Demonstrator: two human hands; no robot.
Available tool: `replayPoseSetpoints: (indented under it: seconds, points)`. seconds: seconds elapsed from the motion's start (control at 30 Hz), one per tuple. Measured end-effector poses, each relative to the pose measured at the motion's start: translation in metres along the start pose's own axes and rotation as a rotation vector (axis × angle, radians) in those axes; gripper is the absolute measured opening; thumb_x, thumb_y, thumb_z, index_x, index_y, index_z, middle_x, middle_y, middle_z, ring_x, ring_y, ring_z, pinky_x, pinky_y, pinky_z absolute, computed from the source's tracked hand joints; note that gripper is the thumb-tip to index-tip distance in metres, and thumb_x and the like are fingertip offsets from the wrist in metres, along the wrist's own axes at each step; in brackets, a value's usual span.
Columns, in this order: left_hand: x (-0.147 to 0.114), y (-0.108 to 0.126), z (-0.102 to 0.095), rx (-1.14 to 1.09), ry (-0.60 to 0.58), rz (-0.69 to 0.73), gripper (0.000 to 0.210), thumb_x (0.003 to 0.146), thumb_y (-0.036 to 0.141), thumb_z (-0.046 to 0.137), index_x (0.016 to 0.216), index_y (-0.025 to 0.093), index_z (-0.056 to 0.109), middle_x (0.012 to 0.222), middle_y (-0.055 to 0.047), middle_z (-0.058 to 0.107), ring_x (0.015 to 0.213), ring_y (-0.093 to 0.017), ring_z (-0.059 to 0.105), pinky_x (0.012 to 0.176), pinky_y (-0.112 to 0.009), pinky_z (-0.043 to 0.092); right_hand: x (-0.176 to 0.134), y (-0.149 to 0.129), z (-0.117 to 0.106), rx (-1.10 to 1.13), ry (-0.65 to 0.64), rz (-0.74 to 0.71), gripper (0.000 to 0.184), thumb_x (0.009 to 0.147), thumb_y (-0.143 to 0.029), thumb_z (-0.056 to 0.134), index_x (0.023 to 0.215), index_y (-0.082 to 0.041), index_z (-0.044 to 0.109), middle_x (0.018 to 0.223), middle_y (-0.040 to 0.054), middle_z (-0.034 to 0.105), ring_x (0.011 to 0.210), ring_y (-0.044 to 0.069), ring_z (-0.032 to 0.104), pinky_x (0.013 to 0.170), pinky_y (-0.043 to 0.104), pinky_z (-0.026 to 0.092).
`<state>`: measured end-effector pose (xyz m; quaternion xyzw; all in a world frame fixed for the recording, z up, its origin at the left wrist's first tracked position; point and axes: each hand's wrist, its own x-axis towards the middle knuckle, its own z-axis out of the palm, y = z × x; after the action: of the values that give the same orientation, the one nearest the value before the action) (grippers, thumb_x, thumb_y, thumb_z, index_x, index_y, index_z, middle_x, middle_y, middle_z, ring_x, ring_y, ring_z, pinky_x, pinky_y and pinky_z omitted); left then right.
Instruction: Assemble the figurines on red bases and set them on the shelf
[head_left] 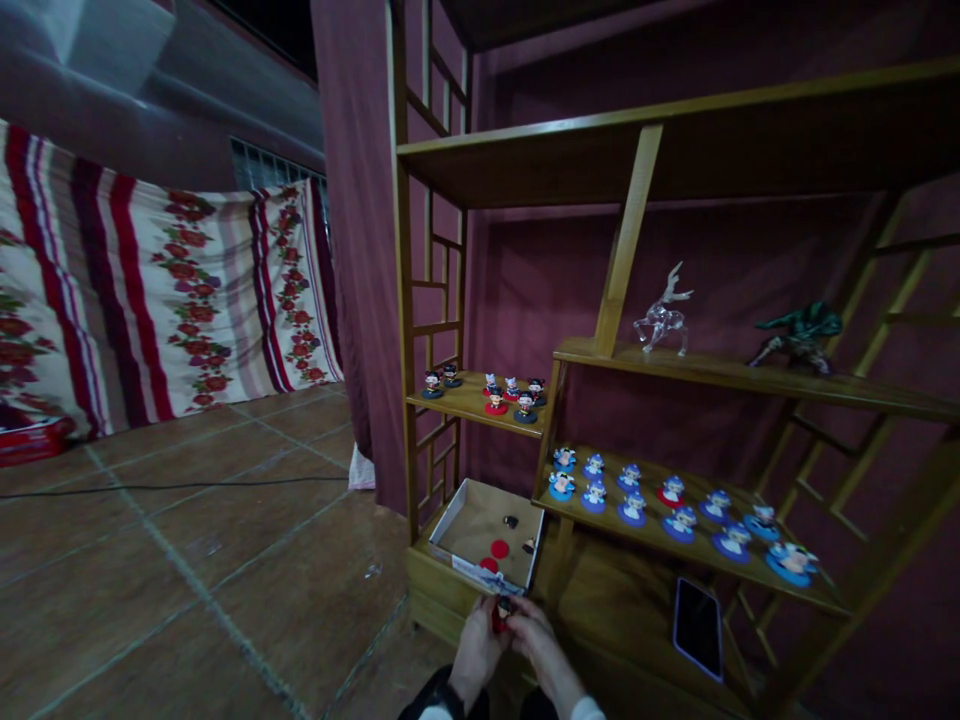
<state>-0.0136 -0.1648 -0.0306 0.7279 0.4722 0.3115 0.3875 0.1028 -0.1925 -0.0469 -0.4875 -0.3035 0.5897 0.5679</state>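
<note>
Low in front of the shelf, my left hand [478, 645] and my right hand [541, 645] meet around a small figurine [502, 609] with a dark head and some red on it. The fingers of both are closed on it, so much of its body is hidden. Just beyond my fingertips sits an open cardboard box [457, 515] on the lowest shelf. Inside it lie a red disc [499, 549], another red disc [489, 565] partly behind the box's front wall, and two small dark pieces, one a dark piece [511, 521] near the back.
Several dark-haired figurines [525, 405] stand on the small left shelf [480, 412]. Blue and purple figurines [631, 507] line the lower right shelf. Above are a clear deer figure [663, 318] and a green figure [799, 335]. A phone [697, 628] lies at lower right; a cable [187, 487] crosses the floor.
</note>
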Motion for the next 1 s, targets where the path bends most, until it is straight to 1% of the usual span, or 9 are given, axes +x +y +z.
replayPoseSetpoints:
  seconds: [0.13,0.2,0.4,0.53,0.67,0.73,0.8,0.9,1.0]
  points:
    - [0.001,-0.002,-0.001,0.018,-0.008,-0.021,0.037,0.063,0.008,0.054,0.098,0.016,0.061,0.101,-0.009,0.062,0.094,-0.021,0.06,0.084,-0.027,0.044,-0.006,-0.005,0.002,0.064,-0.034,0.006,0.029,0.052,-0.032,0.068,0.079,-0.021,0.069,0.08,0.0042,0.07,0.084,0.025,0.064,0.074,0.035,0.048]
    - [0.001,-0.001,-0.003,0.004,-0.009,-0.032,0.036,0.062,0.008,0.055,0.096,0.016,0.061,0.099,-0.008,0.062,0.094,-0.02,0.06,0.084,-0.027,0.044,-0.008,-0.007,0.002,0.081,-0.044,0.005,0.027,0.053,-0.031,0.068,0.078,-0.021,0.069,0.079,0.0047,0.07,0.083,0.025,0.065,0.073,0.034,0.048]
    - [0.002,0.005,-0.009,-0.066,-0.016,-0.048,0.033,0.059,0.009,0.056,0.091,0.015,0.062,0.098,-0.008,0.062,0.089,-0.021,0.059,0.081,-0.029,0.046,-0.007,-0.003,-0.004,0.112,0.061,0.07,0.04,0.051,-0.036,0.073,0.086,-0.02,0.067,0.085,0.0059,0.071,0.083,0.023,0.066,0.073,0.034,0.049]
    - [0.002,0.0,-0.009,-0.072,-0.008,-0.005,0.039,0.059,0.01,0.056,0.098,0.015,0.061,0.102,-0.008,0.062,0.091,-0.021,0.059,0.081,-0.029,0.046,-0.004,-0.002,-0.005,0.09,0.022,0.123,0.046,0.052,-0.037,0.073,0.093,-0.018,0.065,0.083,0.0059,0.071,0.082,0.023,0.066,0.074,0.035,0.049]
    - [0.004,-0.012,-0.011,-0.017,0.057,-0.009,0.032,0.063,0.013,0.054,0.094,0.015,0.062,0.098,-0.008,0.062,0.092,-0.021,0.059,0.082,-0.03,0.046,-0.004,-0.008,-0.005,0.075,-0.004,0.125,0.048,0.054,-0.038,0.073,0.097,-0.02,0.065,0.086,0.0057,0.072,0.083,0.022,0.067,0.076,0.035,0.049]
    - [0.007,-0.014,-0.019,0.01,0.109,-0.015,0.03,0.065,0.014,0.054,0.094,0.015,0.061,0.096,-0.008,0.062,0.091,-0.021,0.059,0.082,-0.031,0.047,-0.005,-0.011,-0.006,0.071,0.001,0.122,0.047,0.055,-0.038,0.073,0.098,-0.02,0.065,0.087,0.0061,0.072,0.083,0.021,0.066,0.076,0.034,0.049]
    - [0.011,-0.009,-0.034,0.036,0.176,0.01,0.03,0.066,0.014,0.054,0.096,0.015,0.059,0.096,-0.008,0.06,0.09,-0.021,0.059,0.082,-0.032,0.047,-0.006,-0.014,-0.008,0.073,0.002,0.118,0.045,0.057,-0.038,0.072,0.097,-0.02,0.065,0.089,0.0063,0.071,0.084,0.02,0.066,0.077,0.034,0.049]
    - [0.021,0.01,-0.066,0.072,0.29,0.094,0.032,0.069,0.015,0.053,0.101,0.015,0.057,0.099,-0.008,0.057,0.091,-0.019,0.058,0.084,-0.033,0.047,-0.008,-0.02,-0.01,0.077,-0.001,0.122,0.041,0.059,-0.037,0.071,0.096,-0.02,0.066,0.09,0.0063,0.071,0.083,0.019,0.066,0.077,0.033,0.049]
    - [0.029,0.031,-0.087,0.146,0.328,0.154,0.026,0.072,0.015,0.052,0.097,0.015,0.055,0.098,-0.007,0.054,0.087,-0.017,0.057,0.082,-0.032,0.047,-0.008,-0.025,-0.009,0.062,0.002,0.143,0.039,0.059,-0.035,0.071,0.094,-0.02,0.066,0.091,0.0062,0.071,0.082,0.017,0.065,0.077,0.032,0.049]
